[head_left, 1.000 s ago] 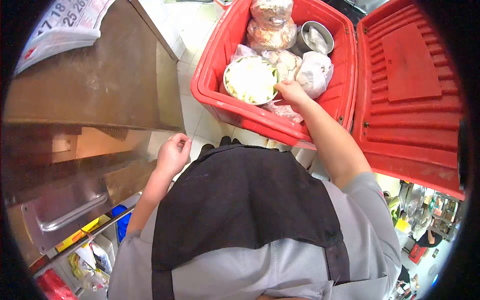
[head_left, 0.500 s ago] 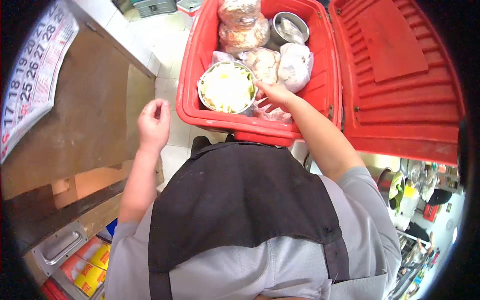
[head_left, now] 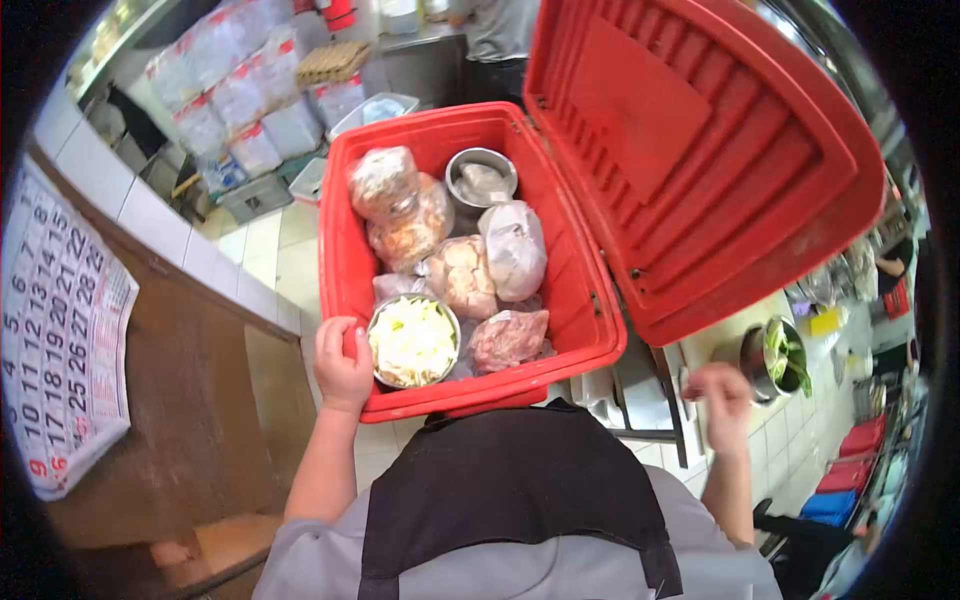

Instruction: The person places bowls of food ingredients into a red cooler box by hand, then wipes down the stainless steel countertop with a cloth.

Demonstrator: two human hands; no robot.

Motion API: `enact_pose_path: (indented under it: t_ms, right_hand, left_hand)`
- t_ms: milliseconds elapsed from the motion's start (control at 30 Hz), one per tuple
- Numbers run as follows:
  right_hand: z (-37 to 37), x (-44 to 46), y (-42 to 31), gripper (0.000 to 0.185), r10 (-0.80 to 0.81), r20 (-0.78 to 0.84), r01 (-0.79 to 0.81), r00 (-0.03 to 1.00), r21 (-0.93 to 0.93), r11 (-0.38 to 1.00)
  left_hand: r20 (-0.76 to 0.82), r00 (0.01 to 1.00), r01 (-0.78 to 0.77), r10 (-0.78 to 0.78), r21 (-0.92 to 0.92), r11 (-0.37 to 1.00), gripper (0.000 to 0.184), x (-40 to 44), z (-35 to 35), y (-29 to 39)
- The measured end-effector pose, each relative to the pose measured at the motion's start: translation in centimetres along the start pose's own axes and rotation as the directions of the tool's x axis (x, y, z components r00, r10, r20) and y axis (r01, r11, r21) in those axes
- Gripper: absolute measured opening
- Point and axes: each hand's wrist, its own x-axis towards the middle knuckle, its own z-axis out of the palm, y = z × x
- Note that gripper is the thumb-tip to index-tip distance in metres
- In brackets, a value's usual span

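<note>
My left hand [head_left: 342, 362] is at the near left rim of a red cooler box [head_left: 606, 350], fingers loosely curled and thumb apart, with nothing visible in it. Right beside it, inside the box, sits a round metal bowl of chopped pale green vegetables [head_left: 413, 341]. My right hand [head_left: 720, 402], slightly blurred, is outside the box at the right, fingers loosely bent and holding nothing I can see. Nearest to it is a metal pot with leafy greens [head_left: 780, 355]. A bag of pinkish meat [head_left: 510, 338] lies beside the bowl.
The box's lid [head_left: 700, 150] stands open on the right. Other bagged food [head_left: 463, 275] and a metal pot [head_left: 482, 160] fill the box's far part. A wooden panel with a calendar [head_left: 70, 330] is at my left. Plastic containers [head_left: 240, 95] are stacked behind; another person [head_left: 500, 30] stands at the back.
My right hand has left the box and moved out to the right. My left hand has come to the rim beside the bowl. The view has tilted up, showing more of the room.
</note>
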Motion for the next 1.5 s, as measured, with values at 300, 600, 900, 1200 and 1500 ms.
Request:
enact_pose_path:
  t_ms: [300, 600, 900, 1200, 1500]
  right_hand:
    - [-17.9, -6.4, 5.6, 0.025, 0.180, -0.765, -0.456, 0.618, -0.162, 0.875]
    - [-18.3, -3.7, 10.5, 0.043, 0.549, -0.620, -0.666, 0.560, 0.058, 0.744]
    - [-21.9, -5.2, 12.1, 0.038, 0.632, -0.246, -0.560, 0.735, 0.305, 0.770]
    - [-17.8, -8.8, 4.7, 0.050, 0.491, -0.300, -0.440, 0.818, 0.224, 0.870]
    - [-10.3, -1.1, 0.0, 0.049, 0.204, -0.044, -0.186, 0.978, 0.266, 0.946]
  left_hand:
    - [0.150, 0.989, 0.011, -0.018, 0.051, 0.999, 0.021, 0.0, 1.6, -3.5]
    - [0.161, 0.985, 0.051, -0.069, 0.113, 0.992, 0.029, 0.1, 1.7, -3.5]
    - [0.051, 0.998, -0.051, 0.042, 0.182, 0.982, 0.021, 0.4, 1.3, -1.6]
    - [-0.028, 0.993, 0.114, -0.113, 0.061, 0.992, 0.020, 0.2, 1.4, -2.3]
    - [-0.096, 0.988, 0.124, -0.123, 0.007, 0.992, 0.022, 0.6, 1.5, -1.4]
